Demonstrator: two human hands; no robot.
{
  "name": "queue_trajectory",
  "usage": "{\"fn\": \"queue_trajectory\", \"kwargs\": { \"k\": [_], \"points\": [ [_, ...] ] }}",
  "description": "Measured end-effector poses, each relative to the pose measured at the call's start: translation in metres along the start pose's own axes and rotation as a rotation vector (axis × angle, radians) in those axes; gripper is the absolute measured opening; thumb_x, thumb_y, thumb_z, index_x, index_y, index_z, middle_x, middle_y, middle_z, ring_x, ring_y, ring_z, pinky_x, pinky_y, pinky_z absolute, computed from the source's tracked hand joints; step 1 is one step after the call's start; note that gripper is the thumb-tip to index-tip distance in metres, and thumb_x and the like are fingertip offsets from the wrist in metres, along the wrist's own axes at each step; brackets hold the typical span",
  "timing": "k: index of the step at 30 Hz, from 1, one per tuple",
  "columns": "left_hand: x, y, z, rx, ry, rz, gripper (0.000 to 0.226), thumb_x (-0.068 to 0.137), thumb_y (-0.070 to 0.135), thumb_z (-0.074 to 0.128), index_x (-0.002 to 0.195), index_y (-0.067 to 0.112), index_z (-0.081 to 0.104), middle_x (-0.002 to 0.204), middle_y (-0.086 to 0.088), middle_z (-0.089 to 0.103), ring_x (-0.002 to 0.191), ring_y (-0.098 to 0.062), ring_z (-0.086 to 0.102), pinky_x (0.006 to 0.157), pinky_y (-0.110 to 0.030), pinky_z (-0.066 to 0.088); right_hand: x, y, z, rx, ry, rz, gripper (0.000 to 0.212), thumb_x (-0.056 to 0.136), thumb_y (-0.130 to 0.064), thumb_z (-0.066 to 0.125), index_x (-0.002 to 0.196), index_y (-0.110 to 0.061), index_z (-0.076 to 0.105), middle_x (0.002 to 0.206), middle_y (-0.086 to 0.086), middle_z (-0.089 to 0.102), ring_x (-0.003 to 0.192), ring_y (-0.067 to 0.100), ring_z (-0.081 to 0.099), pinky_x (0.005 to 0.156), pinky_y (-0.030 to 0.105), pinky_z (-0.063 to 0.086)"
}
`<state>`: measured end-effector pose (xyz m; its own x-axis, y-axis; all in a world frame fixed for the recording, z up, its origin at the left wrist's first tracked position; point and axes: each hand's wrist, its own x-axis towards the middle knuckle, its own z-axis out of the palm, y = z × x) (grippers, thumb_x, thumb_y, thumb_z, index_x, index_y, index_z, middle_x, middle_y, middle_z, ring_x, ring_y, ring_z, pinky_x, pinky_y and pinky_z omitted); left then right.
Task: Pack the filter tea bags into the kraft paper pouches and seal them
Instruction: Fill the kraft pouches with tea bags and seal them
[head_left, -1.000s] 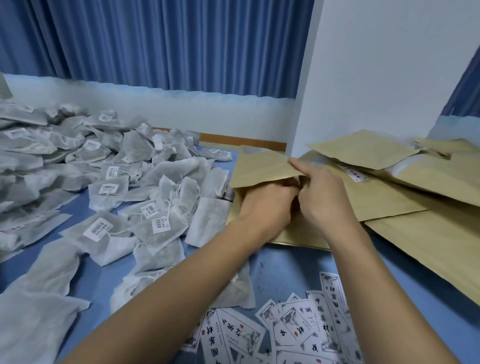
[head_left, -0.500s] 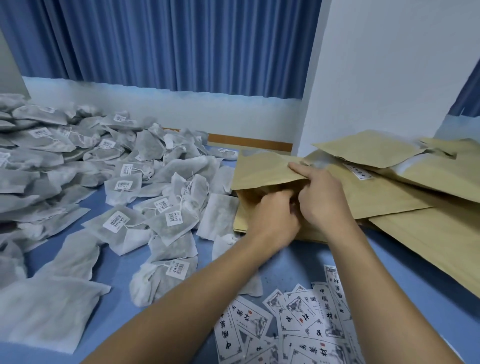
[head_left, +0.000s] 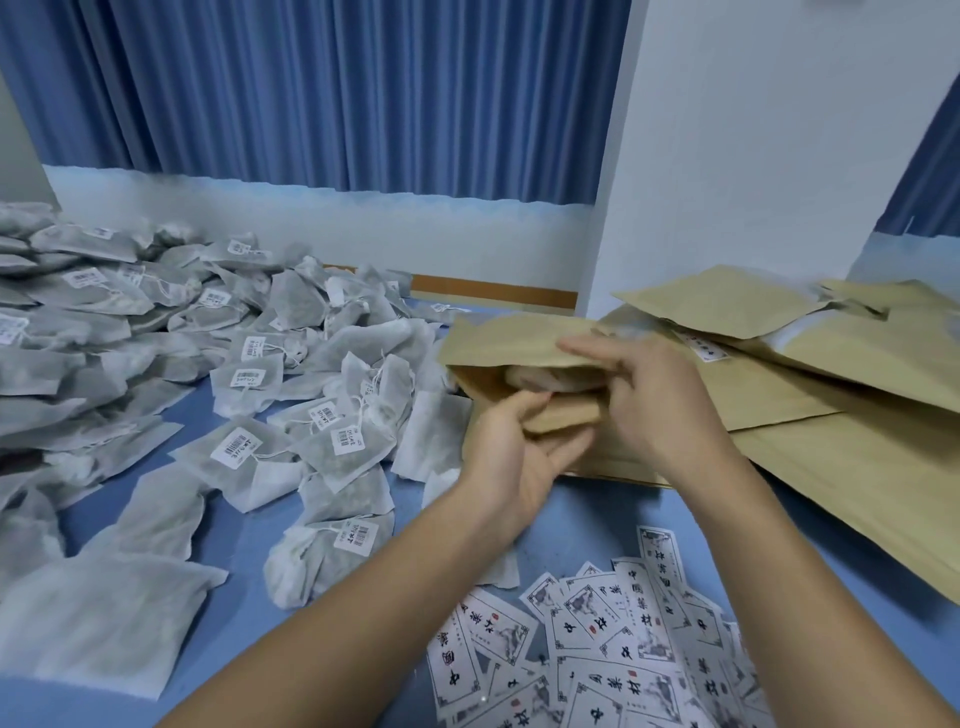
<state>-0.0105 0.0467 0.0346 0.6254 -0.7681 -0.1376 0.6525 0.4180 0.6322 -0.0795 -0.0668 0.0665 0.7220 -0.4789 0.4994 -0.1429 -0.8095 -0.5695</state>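
A kraft paper pouch (head_left: 498, 338) lies on the blue table with its mouth facing me and held open. My right hand (head_left: 644, 400) grips the upper lip, fingers curled over it. My left hand (head_left: 519, 457) is turned palm up at the mouth and pinches the lower lip between thumb and fingers. A pale filter tea bag (head_left: 545, 376) shows inside the opening. Several loose filter tea bags (head_left: 332, 447) with barcode tags lie heaped to the left.
A stack of flat kraft pouches (head_left: 857, 467) fans out to the right, under and behind the open one. Printed paper labels (head_left: 623, 649) are scattered near the front edge between my forearms. A white pillar (head_left: 753, 156) and a blue curtain (head_left: 337, 93) stand behind the table.
My left hand has drawn back out of the pouch mouth and turned palm up at the lower lip. My right hand has lifted the upper lip, so the mouth gapes wider.
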Motion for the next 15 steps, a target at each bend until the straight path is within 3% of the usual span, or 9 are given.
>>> {"fn": "queue_trajectory", "kwargs": {
  "k": [2, 4, 6, 8, 9, 11, 13, 15],
  "points": [
    [0.000, 0.009, 0.001, -0.099, -0.187, -0.025, 0.016, 0.089, 0.007, 0.054, 0.099, 0.006, 0.066, 0.116, -0.020, 0.064, 0.118, -0.037, 0.057, 0.115, -0.050, 0.038, -0.011, 0.005, -0.001, -0.080, -0.125, -0.141, 0.072, 0.079, 0.014, 0.042, 0.124, -0.034, 0.070, 0.143, -0.009, 0.056, 0.137, 0.011, 0.047, 0.115, 0.029, 0.035],
    [0.001, 0.008, 0.002, -0.011, -0.274, -0.052, 0.035, 0.091, 0.028, 0.064, 0.116, 0.002, 0.064, 0.126, -0.021, 0.063, 0.118, -0.036, 0.060, 0.111, -0.052, 0.042, -0.017, 0.015, -0.009, -0.090, -0.223, -0.232, 0.070, 0.079, 0.015, 0.045, 0.125, -0.031, 0.070, 0.146, -0.014, 0.052, 0.141, 0.008, 0.041, 0.117, 0.035, 0.033],
    [0.009, -0.002, 0.001, 0.034, -0.138, -0.046, 0.053, 0.097, 0.040, 0.060, 0.131, -0.001, 0.058, 0.123, -0.022, 0.068, 0.108, -0.034, 0.069, 0.096, -0.049, 0.055, -0.024, 0.022, -0.014, 0.077, -0.324, -0.262, 0.052, 0.088, 0.006, 0.056, 0.125, -0.028, 0.071, 0.145, -0.017, 0.053, 0.141, 0.000, 0.038, 0.119, 0.032, 0.031],
    [0.013, -0.014, -0.002, 0.026, 0.056, 0.006, 0.040, 0.102, 0.029, 0.056, 0.131, 0.001, 0.058, 0.111, -0.019, 0.073, 0.090, -0.032, 0.074, 0.081, -0.045, 0.062, -0.037, 0.025, -0.012, 0.266, -0.169, -0.204, 0.034, 0.095, -0.015, 0.066, 0.125, -0.030, 0.070, 0.145, -0.019, 0.052, 0.137, -0.006, 0.041, 0.110, 0.020, 0.038],
    [0.014, -0.019, -0.005, 0.048, 0.107, 0.025, 0.033, 0.102, 0.025, 0.056, 0.126, 0.002, 0.060, 0.103, -0.016, 0.075, 0.081, -0.031, 0.075, 0.071, -0.042, 0.063, -0.045, 0.029, -0.008, 0.330, 0.019, -0.112, 0.032, 0.095, -0.024, 0.067, 0.126, -0.032, 0.069, 0.143, -0.020, 0.054, 0.132, -0.007, 0.045, 0.101, 0.016, 0.044],
    [0.013, -0.029, -0.012, 0.120, 0.152, 0.043, 0.023, 0.100, 0.025, 0.061, 0.112, 0.005, 0.063, 0.090, -0.011, 0.076, 0.068, -0.026, 0.073, 0.055, -0.032, 0.058, -0.056, 0.034, -0.001, 0.355, 0.344, 0.210, 0.029, 0.092, -0.037, 0.070, 0.120, -0.033, 0.065, 0.125, -0.016, 0.064, 0.112, -0.008, 0.059, 0.082, 0.020, 0.052],
    [0.010, -0.039, -0.019, 0.178, 0.154, 0.046, 0.024, 0.096, 0.025, 0.067, 0.110, 0.007, 0.065, 0.088, -0.010, 0.075, 0.062, -0.022, 0.069, 0.050, -0.028, 0.052, -0.062, 0.041, 0.002, 0.573, 0.319, 0.564, 0.020, 0.089, -0.040, 0.073, 0.100, -0.025, 0.065, 0.098, -0.008, 0.070, 0.084, 0.003, 0.068, 0.063, 0.025, 0.051],
    [0.007, -0.047, -0.026, 0.220, 0.144, 0.051, 0.031, 0.091, 0.022, 0.073, 0.116, 0.006, 0.065, 0.091, -0.009, 0.074, 0.061, -0.020, 0.066, 0.050, -0.027, 0.050, -0.072, 0.047, 0.007, 0.833, 0.200, 0.700, 0.017, 0.091, -0.028, 0.072, 0.083, -0.015, 0.066, 0.077, 0.001, 0.066, 0.061, 0.011, 0.062, 0.049, 0.025, 0.044]
  ]
}}
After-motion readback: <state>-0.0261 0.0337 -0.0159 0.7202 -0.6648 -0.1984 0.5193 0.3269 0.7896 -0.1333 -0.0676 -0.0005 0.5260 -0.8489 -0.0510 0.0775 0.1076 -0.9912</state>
